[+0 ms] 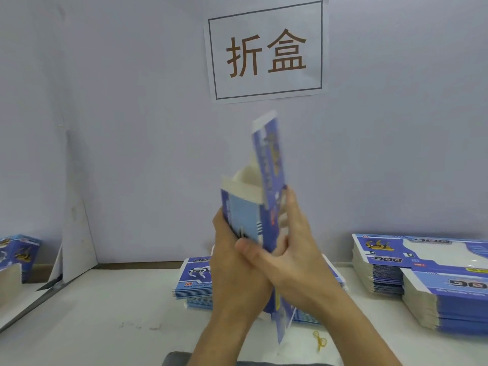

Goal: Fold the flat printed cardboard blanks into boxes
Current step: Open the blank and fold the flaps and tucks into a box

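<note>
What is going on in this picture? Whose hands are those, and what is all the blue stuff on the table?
There is no machine here, just a person. The picture comes from a camera worn on the person's head, so you look down at the hands as they do.

The left hand and the right hand both hold one blue printed cardboard blank, standing upright and partly folded. It is being made into a box.

On the white table lie more flat blanks: a stack behind the hands and a big stack on the right. At the far left stand what look like finished boxes. A small yellow rubber band lies near the front. The paper sign on the wall has two Chinese characters.
</note>
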Motion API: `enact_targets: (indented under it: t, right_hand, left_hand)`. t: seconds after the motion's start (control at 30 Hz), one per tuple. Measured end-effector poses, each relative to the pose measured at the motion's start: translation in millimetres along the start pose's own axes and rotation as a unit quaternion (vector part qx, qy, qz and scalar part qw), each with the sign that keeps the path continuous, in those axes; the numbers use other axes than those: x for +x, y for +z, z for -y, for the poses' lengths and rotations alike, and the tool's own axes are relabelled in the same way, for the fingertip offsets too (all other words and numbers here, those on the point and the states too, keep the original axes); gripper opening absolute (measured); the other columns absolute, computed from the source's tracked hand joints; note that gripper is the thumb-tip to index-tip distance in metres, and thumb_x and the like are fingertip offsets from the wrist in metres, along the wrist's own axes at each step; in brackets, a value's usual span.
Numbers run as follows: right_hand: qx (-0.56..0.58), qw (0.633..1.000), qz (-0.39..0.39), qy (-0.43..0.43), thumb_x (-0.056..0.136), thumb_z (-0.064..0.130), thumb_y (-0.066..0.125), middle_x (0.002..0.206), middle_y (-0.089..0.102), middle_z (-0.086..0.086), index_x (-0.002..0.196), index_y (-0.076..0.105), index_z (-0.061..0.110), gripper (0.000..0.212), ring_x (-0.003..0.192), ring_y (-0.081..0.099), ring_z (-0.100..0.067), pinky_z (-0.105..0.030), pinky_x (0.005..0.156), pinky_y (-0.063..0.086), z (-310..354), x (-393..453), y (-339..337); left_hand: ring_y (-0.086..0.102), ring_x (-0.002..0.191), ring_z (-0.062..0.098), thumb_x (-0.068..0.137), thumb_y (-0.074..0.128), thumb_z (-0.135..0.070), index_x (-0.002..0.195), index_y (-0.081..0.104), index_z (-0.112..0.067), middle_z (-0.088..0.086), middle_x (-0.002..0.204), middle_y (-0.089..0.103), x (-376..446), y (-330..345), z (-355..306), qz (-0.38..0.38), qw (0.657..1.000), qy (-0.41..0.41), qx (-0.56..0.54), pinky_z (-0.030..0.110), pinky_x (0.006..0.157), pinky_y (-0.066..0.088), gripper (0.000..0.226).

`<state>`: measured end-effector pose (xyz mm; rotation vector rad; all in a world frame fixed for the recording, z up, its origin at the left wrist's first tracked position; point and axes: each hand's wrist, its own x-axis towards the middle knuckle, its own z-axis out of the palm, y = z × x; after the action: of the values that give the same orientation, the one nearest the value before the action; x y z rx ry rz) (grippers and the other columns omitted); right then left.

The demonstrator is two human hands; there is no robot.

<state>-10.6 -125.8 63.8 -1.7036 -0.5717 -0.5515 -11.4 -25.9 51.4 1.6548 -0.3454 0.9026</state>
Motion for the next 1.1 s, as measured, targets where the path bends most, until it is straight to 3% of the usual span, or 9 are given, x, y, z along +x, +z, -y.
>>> enact_targets:
  t: [0.13,0.33,0.43,0.5,0.6,0.77,0.83,0.97,1.1]
  right_hand:
    - [0.097,0.993,-0.068,0.012,0.066,0.048,0.090,0.130,0.066,0.007,0.147,0.038,0.041,0.096,0.116,0.067,-0.015,-0.044,0.091,0.059,2,7,-32]
    - [0.331,0.940,-0.020,0.083,0.030,0.057,0.097,0.095,0.078,-0.009,0.098,0.079,0.029,0.076,0.080,0.077,-0.028,-0.036,0.060,0.061,-8,-2,-73]
    - [0.376,0.920,0.038,0.108,0.017,0.059,0.097,0.085,0.079,-0.008,0.081,0.083,0.029,0.073,0.072,0.077,-0.025,-0.034,0.056,0.061,-8,-9,-74]
    - [0.404,0.900,0.099,0.129,0.024,0.057,0.099,0.089,0.079,-0.012,0.087,0.084,0.022,0.074,0.076,0.077,-0.029,-0.037,0.060,0.062,-12,-10,-70]
    - [0.455,0.858,0.189,0.146,0.066,0.055,0.089,0.117,0.072,-0.018,0.116,0.076,0.012,0.067,0.105,0.072,-0.033,-0.041,0.084,0.060,-12,-9,-58]
    - [0.262,0.956,0.050,0.119,0.091,0.060,0.054,0.124,0.072,-0.006,0.137,0.059,0.033,0.054,0.113,0.069,-0.031,-0.057,0.095,0.054,-13,4,-45]
    - [0.199,0.978,0.002,0.064,0.082,0.071,0.059,0.127,0.069,0.005,0.147,0.037,0.049,0.072,0.121,0.065,-0.021,-0.057,0.106,0.046,-11,4,-45]
    - [0.084,0.996,-0.040,0.004,0.075,0.067,0.070,0.122,0.061,0.038,0.151,0.019,0.054,0.093,0.111,0.061,0.012,-0.008,0.082,0.051,-15,2,-41]
    - [0.139,0.984,-0.112,0.023,0.070,0.047,0.073,0.114,0.073,0.007,0.137,0.045,0.041,0.073,0.094,0.075,-0.011,-0.023,0.069,0.060,-22,1,-43]
  left_hand:
    - [0.066,0.107,0.001,0.071,0.085,-0.022,0.135,0.038,-0.054,-0.023,0.119,0.064,1,-8,-10,0.213,0.972,0.031,-0.094,0.018,0.074,0.058,0.086]
    - [0.055,0.124,0.007,0.095,0.054,-0.053,0.130,0.052,-0.055,-0.019,0.130,0.057,6,-11,-17,0.208,0.969,0.030,-0.131,0.030,0.088,0.058,0.035]
    - [0.055,0.122,-0.006,0.070,0.074,-0.065,0.135,0.032,-0.061,-0.026,0.139,0.048,8,-16,-8,0.219,0.956,-0.076,-0.183,0.018,0.090,0.053,0.077]
    - [0.063,0.119,0.008,0.055,0.086,-0.066,0.139,0.034,-0.047,-0.013,0.137,0.060,9,-28,6,0.279,0.920,-0.148,-0.232,0.026,0.092,0.054,0.100]
    - [0.071,0.105,0.015,0.051,0.087,-0.069,0.125,0.062,-0.031,-0.006,0.115,0.075,8,-38,15,0.332,0.894,-0.183,-0.241,0.024,0.082,0.056,0.086]
    - [0.074,0.086,0.015,0.054,0.085,-0.069,0.120,0.063,-0.031,0.000,0.107,0.076,12,-23,20,0.160,0.959,-0.168,-0.162,0.027,0.069,0.060,0.079]
    - [0.074,0.090,0.012,0.056,0.084,-0.060,0.121,0.059,-0.033,-0.009,0.104,0.076,13,-21,23,0.097,0.979,-0.133,-0.123,0.025,0.070,0.060,0.075]
    - [0.072,0.093,0.004,0.065,0.083,-0.051,0.130,0.050,-0.035,-0.017,0.103,0.074,7,-12,22,0.134,0.984,-0.078,-0.082,0.021,0.070,0.059,0.074]
    - [0.068,0.097,-0.007,0.064,0.079,-0.051,0.133,0.043,-0.042,-0.031,0.103,0.069,5,-10,19,0.173,0.971,-0.114,-0.121,0.013,0.067,0.056,0.078]
